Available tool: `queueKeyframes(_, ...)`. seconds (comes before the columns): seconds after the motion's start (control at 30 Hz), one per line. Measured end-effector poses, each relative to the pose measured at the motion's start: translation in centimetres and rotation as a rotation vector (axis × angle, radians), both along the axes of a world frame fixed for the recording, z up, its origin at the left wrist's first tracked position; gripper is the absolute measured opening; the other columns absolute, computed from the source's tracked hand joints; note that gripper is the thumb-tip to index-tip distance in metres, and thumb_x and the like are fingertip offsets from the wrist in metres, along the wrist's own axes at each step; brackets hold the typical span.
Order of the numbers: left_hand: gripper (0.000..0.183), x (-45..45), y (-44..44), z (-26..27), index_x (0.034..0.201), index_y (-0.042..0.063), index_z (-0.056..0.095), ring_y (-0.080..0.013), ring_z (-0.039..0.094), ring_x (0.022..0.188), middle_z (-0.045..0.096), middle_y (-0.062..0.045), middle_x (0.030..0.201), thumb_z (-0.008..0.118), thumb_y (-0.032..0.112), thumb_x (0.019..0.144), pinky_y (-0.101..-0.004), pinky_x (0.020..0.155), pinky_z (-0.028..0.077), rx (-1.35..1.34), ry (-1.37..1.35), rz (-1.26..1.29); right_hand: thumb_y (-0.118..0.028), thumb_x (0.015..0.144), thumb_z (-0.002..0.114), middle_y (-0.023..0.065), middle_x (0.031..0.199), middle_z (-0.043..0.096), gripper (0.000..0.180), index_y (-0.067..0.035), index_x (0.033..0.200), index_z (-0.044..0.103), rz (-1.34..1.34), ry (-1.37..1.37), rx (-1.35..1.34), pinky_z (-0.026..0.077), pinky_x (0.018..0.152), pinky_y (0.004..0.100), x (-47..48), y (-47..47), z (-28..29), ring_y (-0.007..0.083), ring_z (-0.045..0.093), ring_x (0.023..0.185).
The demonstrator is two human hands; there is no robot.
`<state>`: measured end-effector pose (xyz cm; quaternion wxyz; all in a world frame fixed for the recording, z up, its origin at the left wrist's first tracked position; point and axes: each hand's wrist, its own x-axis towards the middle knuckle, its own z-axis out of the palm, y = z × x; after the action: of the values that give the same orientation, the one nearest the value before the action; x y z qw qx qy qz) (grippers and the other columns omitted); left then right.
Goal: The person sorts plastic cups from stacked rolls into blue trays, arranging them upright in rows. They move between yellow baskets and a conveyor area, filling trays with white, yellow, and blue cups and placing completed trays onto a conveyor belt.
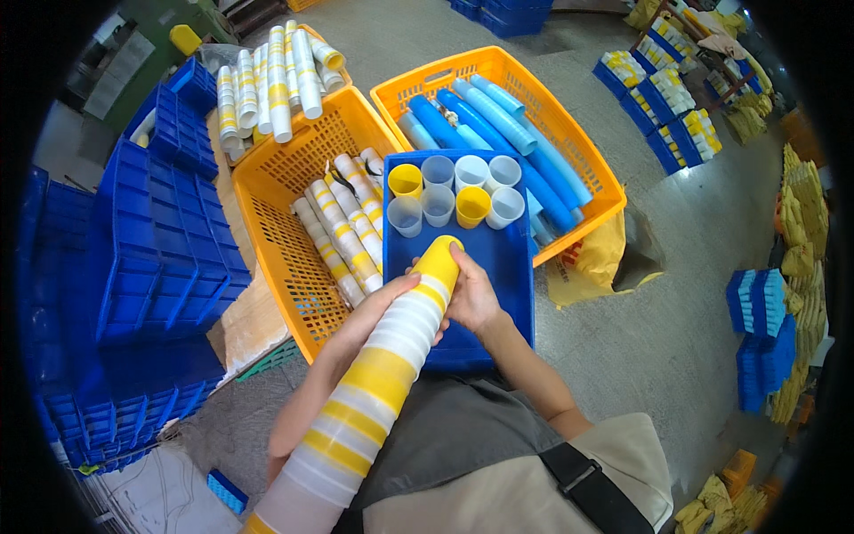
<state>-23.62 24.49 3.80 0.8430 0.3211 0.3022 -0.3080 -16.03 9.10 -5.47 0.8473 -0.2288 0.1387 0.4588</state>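
Note:
A long nested stack of white, translucent and yellow plastic cups [383,374] slants up from my lower left, its yellow end uppermost. My left hand [383,297] wraps around the stack from the left side. My right hand [475,294] grips it near the yellow tip, with the thumb on the end cup. Beneath the hands is a blue plastic tray [504,287]. Two rows of cups stand mouth up at its far end, among them a yellow cup [472,205] and a translucent cup [404,215]. The stack hides part of the tray.
An orange crate [267,220] on the left holds striped cup stacks. Another orange crate [587,153] behind the tray holds blue stacks. Blue bins [170,247] are piled at left. A yellow sack [587,267] lies on the floor; filled blue trays [667,113] stand farther right.

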Motion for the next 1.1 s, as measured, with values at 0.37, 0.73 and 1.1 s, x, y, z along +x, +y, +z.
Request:
queueKeyframes(0.37, 0.048, 4.1, -3.1, -0.8, 0.113, 0.000, 0.058, -0.0228, 0.068, 0.064, 0.068, -0.014, 0.085, 0.066, 0.043, 0.092, -0.0368, 0.057, 0.058, 0.244, 0.055, -0.295, -0.048, 0.100, 0.049, 0.0161, 0.112, 0.064, 0.047, -0.006, 0.120, 0.052, -0.082, 0.043, -0.131, 0.051, 0.094, 0.0471, 3.2, -3.0, -4.1, 0.0299, 0.063, 0.103)
queueKeyframes(0.73, 0.055, 2.3, -1.2, -0.8, 0.120, -0.003, 0.053, -0.0279, 0.072, 0.073, 0.069, -0.019, 0.091, 0.064, 0.044, 0.092, -0.0398, 0.064, 0.062, 0.118, 0.105, -0.196, -0.059, 0.099, 0.043, 0.0223, 0.122, 0.058, 0.065, -0.002, 0.130, 0.045, 0.043, -0.066, -0.072, 0.046, 0.102, 0.0505, 0.6, -1.2, -1.3, 0.0322, 0.060, 0.113)
queueKeyframes(1.1, 0.055, -0.5, 0.4, -0.4, 0.120, -0.002, 0.054, -0.0280, 0.071, 0.070, 0.069, -0.018, 0.090, 0.065, 0.044, 0.092, -0.0399, 0.060, 0.061, 0.039, 0.170, -0.037, -0.042, 0.099, 0.053, 0.0205, 0.120, 0.059, 0.048, -0.003, 0.127, 0.045, 0.068, 0.054, 0.061, 0.045, 0.104, 0.0463, -1.1, 1.0, -1.5, 0.0317, 0.058, 0.114)
